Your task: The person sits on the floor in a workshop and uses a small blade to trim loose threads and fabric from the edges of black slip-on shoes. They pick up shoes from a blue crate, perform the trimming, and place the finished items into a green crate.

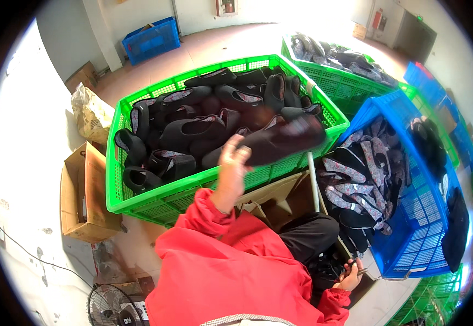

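Note:
My left hand (233, 164) is closed on one end of a black shoe (288, 138), which is smeared by motion above the near right part of a green crate (166, 195). That crate is heaped with black slip-on shoes (195, 130) with patterned linings. Low on the right, my right hand (349, 278) is closed, with a small thin thing poking out past its fingers; its kind is too small to tell. Beside that hand are dark items, partly hidden by my leg and red sleeve.
A tilted blue crate (416, 239) on the right holds black pieces with patterned linings (361, 179). Another filled green crate (329, 87) stands behind. An open cardboard box (87, 204) and a fan (111, 307) are at left. A blue bin (152, 43) sits by the far wall.

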`<control>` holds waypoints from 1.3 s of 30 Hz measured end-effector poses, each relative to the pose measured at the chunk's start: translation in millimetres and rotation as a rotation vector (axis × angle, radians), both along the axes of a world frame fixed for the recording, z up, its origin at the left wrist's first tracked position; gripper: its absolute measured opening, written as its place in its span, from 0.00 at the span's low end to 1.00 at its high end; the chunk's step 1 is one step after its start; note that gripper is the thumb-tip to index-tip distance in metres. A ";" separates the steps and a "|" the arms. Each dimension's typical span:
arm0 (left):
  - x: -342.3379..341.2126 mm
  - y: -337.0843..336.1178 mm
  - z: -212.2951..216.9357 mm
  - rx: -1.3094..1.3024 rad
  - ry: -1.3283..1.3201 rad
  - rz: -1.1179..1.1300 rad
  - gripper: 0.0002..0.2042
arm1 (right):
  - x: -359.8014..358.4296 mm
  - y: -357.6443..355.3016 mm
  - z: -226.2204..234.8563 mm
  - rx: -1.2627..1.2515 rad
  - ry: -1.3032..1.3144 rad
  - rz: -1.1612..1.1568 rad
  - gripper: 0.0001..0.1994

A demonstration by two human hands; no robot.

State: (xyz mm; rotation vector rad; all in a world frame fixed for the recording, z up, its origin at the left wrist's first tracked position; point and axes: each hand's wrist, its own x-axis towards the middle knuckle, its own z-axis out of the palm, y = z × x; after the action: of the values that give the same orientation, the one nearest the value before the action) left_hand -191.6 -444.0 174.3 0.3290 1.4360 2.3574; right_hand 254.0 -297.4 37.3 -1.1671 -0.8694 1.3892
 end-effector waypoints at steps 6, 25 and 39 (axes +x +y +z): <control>-93.3 -81.3 10.7 0.214 0.011 0.614 0.28 | -1.7 -8.0 -22.7 -0.139 -0.002 0.051 0.11; -29.2 -23.3 -57.0 -0.756 1.361 0.816 0.20 | 35.7 -34.7 -37.3 -0.257 -0.056 0.008 0.14; 149.4 178.6 -96.1 -0.305 1.423 -0.390 0.18 | 91.1 -78.4 -43.8 0.045 -0.146 -0.438 0.13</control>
State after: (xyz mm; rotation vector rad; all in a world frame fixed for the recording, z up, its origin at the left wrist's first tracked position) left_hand -42.1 -265.4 78.2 2.2121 1.8674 1.3837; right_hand 345.2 -375.9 -6.5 -1.3416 -0.6877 0.9329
